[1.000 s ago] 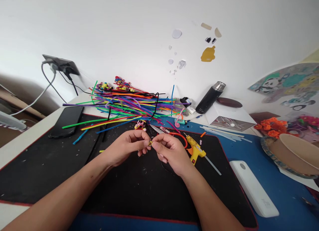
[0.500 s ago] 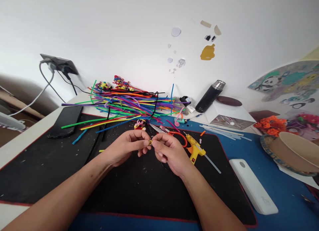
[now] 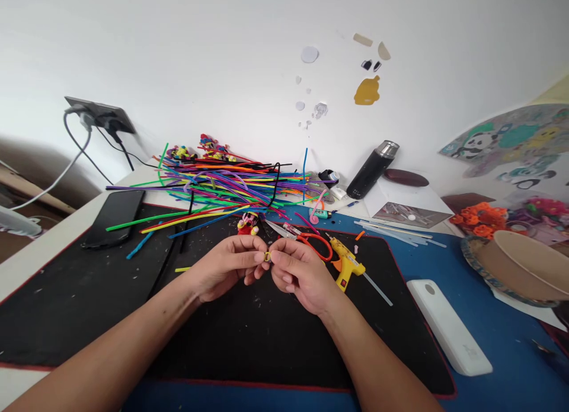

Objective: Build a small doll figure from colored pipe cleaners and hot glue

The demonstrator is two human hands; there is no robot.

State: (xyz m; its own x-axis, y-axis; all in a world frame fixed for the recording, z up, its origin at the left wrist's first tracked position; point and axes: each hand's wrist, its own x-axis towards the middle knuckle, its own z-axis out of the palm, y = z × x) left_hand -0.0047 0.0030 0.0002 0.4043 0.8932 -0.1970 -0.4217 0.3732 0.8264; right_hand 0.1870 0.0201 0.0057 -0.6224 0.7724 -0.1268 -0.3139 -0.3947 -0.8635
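Note:
Between my two hands is a small loop of yellow pipe cleaner [image 3: 267, 256], pinched at both sides. My left hand [image 3: 233, 261] grips its left side between thumb and forefinger. From the right, my right hand [image 3: 300, 270] pinches the other side, fingers curled. Just beyond my fingers lies a small pipe-cleaner figure [image 3: 247, 225] in red, black and yellow. Red-handled scissors [image 3: 316, 241] rest behind my right hand, partly hidden by it. A yellow hot glue gun [image 3: 345, 262] with a glue stick in its back lies to the right of that hand.
A heap of colourful pipe cleaners [image 3: 222, 181] spreads along the wall. On the black mat [image 3: 249, 347] a phone [image 3: 114, 217] lies left. A white power bank [image 3: 448, 326], clear glue sticks [image 3: 400, 233], a black thermos [image 3: 372, 170] and a bowl [image 3: 533, 267] stand or lie right.
The view has shifted slightly. Both hands stay together on the yellow loop, which is turned a little and shows more openly between the fingertips.

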